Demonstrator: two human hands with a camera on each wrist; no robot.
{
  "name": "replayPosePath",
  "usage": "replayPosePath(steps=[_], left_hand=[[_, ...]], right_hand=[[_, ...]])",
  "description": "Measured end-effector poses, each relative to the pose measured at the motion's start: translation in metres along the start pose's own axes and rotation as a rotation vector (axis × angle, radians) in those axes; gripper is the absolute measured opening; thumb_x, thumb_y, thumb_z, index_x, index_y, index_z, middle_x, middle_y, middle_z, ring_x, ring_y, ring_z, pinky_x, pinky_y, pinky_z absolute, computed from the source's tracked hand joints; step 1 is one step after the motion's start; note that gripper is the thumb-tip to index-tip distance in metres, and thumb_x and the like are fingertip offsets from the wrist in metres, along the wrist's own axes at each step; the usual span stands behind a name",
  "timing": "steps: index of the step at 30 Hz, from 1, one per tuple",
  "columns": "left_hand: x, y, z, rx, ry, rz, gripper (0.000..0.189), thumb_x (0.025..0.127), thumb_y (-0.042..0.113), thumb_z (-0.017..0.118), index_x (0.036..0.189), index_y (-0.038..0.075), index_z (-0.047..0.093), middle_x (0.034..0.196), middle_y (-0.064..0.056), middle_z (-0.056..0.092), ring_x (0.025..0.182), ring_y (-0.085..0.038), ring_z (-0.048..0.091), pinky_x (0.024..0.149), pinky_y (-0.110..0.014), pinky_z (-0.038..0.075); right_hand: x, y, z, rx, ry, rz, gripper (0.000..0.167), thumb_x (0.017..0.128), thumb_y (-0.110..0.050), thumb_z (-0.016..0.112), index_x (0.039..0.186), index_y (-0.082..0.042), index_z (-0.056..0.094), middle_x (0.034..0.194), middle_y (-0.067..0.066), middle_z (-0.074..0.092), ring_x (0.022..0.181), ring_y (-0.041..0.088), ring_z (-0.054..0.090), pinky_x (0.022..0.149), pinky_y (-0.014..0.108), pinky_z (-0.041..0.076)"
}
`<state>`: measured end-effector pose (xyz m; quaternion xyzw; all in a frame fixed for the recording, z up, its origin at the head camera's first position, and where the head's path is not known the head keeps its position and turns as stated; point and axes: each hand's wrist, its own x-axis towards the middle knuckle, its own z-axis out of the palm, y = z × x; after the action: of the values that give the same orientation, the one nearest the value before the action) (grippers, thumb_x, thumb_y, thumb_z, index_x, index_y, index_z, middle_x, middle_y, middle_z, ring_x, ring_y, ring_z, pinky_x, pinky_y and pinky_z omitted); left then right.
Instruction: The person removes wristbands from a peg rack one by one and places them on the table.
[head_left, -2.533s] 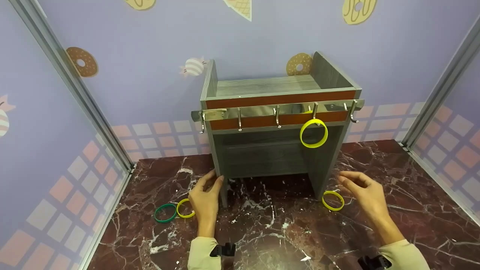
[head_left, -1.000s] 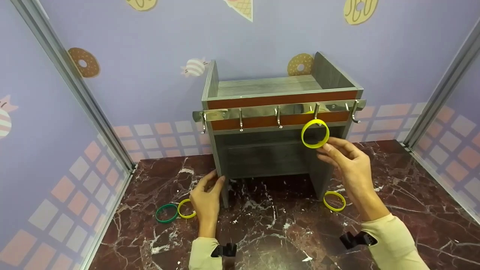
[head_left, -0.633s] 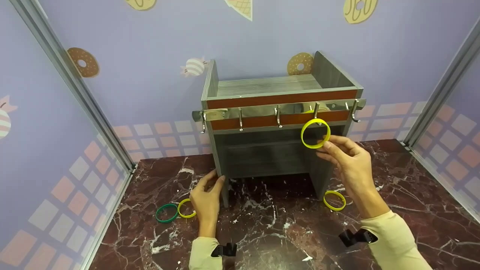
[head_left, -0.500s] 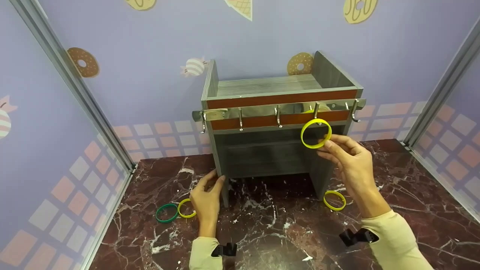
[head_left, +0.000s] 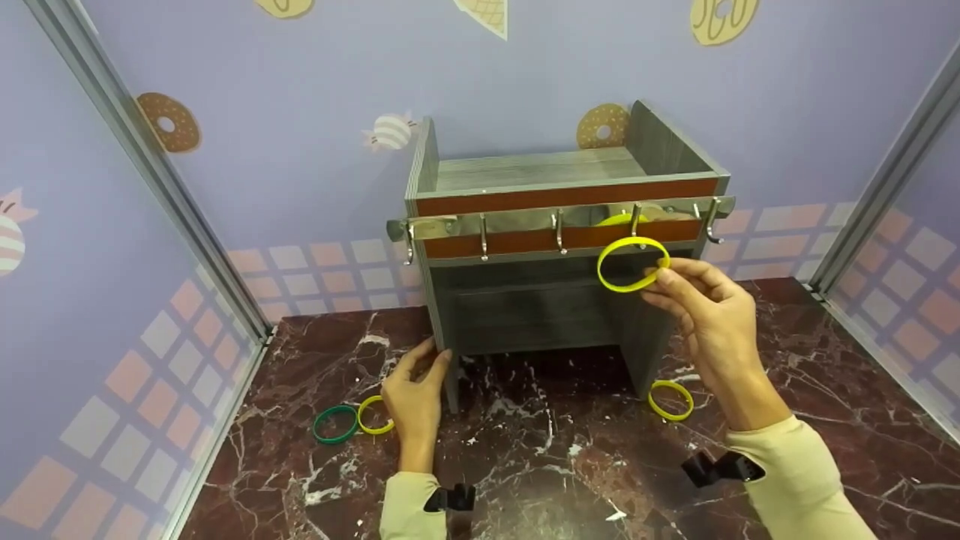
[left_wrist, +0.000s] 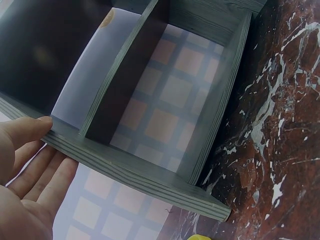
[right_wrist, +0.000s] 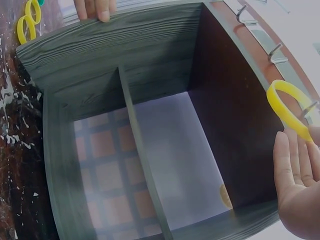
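Observation:
My right hand (head_left: pixel 712 319) pinches a yellow wristband (head_left: pixel 628 288) between thumb and fingers, in front of the second hook from the right on a metal hook rail (head_left: pixel 517 221). In the right wrist view that hook's tip overlaps the wristband (right_wrist: pixel 278 106); whether it still passes through the loop I cannot tell. My left hand (head_left: pixel 414 397) grips the left side panel of the grey wooden shelf unit (head_left: pixel 536 169). In the left wrist view its thumb lies on the panel's inner side, with the fingers (left_wrist: pixel 52 175) at the outer side.
A second yellow wristband (head_left: pixel 679 418) lies by the unit's right foot. Left of my left hand lie a green wristband (head_left: pixel 334 441) and another yellow wristband (head_left: pixel 375 431), partly hidden by the hand. Patterned walls enclose the marbled tabletop (head_left: pixel 525 480).
My right hand has risen from beside the unit and taken hold of the hanging yellow wristband. The wristband now tilts, its lower side pulled up and right. My left hand stays put.

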<state>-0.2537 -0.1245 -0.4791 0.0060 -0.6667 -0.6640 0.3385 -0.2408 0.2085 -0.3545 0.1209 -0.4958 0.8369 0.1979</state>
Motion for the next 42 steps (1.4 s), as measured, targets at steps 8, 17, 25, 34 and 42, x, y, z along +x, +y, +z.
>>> replayPosePath(steps=[8, 17, 25, 34, 42], left_hand=[[-0.001, 0.001, 0.000, -0.014, -0.002, -0.024, 0.023, 0.090, 0.004, 0.086, 0.113, 0.000, 0.081, 0.106, -0.017, 0.078, 0.094, -0.032, 0.077, 0.078, -0.022, 0.062], [-0.001, 0.000, 0.000, -0.015, -0.003, -0.027, 0.023, 0.091, 0.004, 0.086, 0.113, 0.000, 0.081, 0.106, -0.016, 0.078, 0.096, -0.031, 0.077, 0.080, -0.022, 0.062], [0.000, 0.001, 0.000, -0.028, 0.001, -0.028, 0.021, 0.090, 0.002, 0.085, 0.111, 0.000, 0.081, 0.104, -0.016, 0.078, 0.094, -0.030, 0.077, 0.079, -0.024, 0.063], [0.000, 0.001, 0.001, -0.019, 0.002, -0.016, 0.023, 0.090, 0.002, 0.085, 0.113, -0.001, 0.081, 0.106, -0.017, 0.078, 0.094, -0.031, 0.077, 0.079, -0.022, 0.062], [0.000, 0.000, 0.000, 0.015, 0.006, -0.033, 0.023, 0.090, 0.005, 0.087, 0.112, 0.002, 0.082, 0.106, -0.014, 0.079, 0.094, -0.029, 0.077, 0.077, -0.021, 0.062]], right_hand=[[0.000, -0.010, 0.004, -0.011, 0.009, -0.023, 0.011, 0.099, 0.009, 0.069, 0.109, 0.013, 0.070, 0.103, 0.024, 0.074, 0.088, 0.028, 0.076, 0.085, 0.037, 0.064], [-0.002, -0.019, 0.007, 0.010, 0.021, -0.025, 0.011, 0.098, 0.009, 0.070, 0.108, 0.014, 0.071, 0.101, 0.025, 0.074, 0.087, 0.028, 0.076, 0.085, 0.038, 0.064], [-0.007, -0.025, 0.006, 0.012, 0.018, -0.031, 0.011, 0.098, 0.010, 0.070, 0.109, 0.013, 0.071, 0.100, 0.024, 0.074, 0.088, 0.027, 0.076, 0.083, 0.037, 0.064], [-0.015, -0.024, -0.005, 0.007, 0.029, -0.019, 0.012, 0.099, 0.012, 0.067, 0.110, 0.013, 0.070, 0.101, 0.023, 0.074, 0.089, 0.028, 0.076, 0.084, 0.038, 0.064], [-0.023, -0.020, -0.022, -0.002, 0.047, 0.000, 0.014, 0.099, 0.012, 0.067, 0.112, 0.016, 0.069, 0.102, 0.023, 0.074, 0.091, 0.028, 0.075, 0.084, 0.037, 0.064]])
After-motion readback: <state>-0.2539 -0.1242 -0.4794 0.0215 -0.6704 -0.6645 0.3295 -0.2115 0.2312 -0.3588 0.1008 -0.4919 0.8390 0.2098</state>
